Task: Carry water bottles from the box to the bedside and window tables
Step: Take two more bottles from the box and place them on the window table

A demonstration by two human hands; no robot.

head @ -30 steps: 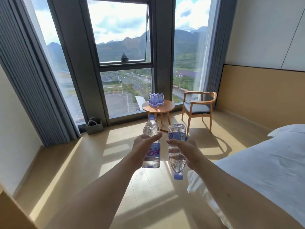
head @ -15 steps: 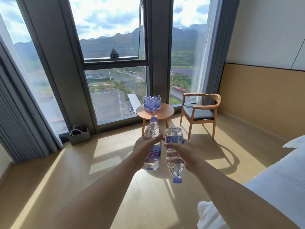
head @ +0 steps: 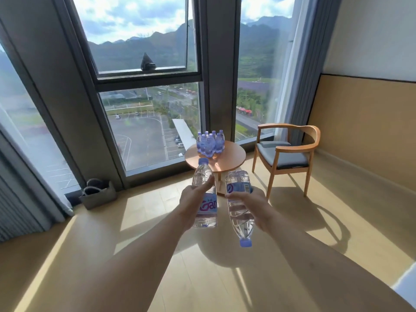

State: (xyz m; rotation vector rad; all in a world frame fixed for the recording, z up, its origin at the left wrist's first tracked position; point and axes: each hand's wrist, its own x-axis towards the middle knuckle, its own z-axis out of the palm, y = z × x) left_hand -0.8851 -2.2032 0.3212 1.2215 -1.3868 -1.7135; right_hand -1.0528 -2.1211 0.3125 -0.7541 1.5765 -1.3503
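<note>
Showing, head view: two bare forearms extended forward over a light wood floor [head: 157, 221], each hand carrying one water bottle.

Left hand [head: 193, 203]: grip closed round the upright bottle [head: 205, 199], thumb laid across the clear upper body, fingers behind the label. Blue cap on top, printed label at mid height, base toward the floor.

Right hand [head: 252, 208]: grip closed round the inverted bottle [head: 239, 206], blue cap pointing down and toward the viewer, base up, barcode label showing above the fingers. The two bottles are held side by side, close together but apart.

Round wooden surface [head: 231, 158]: far centre, in front of the window [head: 146, 86], just beyond the held bottles. On its far left part stands a cluster of bottles [head: 210, 143], all upright with blue caps, packed tightly together; exact count not readable.

Wooden armchair [head: 286, 154]: right of the surface, grey seat cushion, facing left.

Grey bag [head: 98, 194]: on the floor at the foot of the window, left of the surface.

Curtains [head: 22, 176]: grey, at the far left; another at the right window edge.

White bedding [head: 405, 282]: corner visible at the near right edge.
</note>
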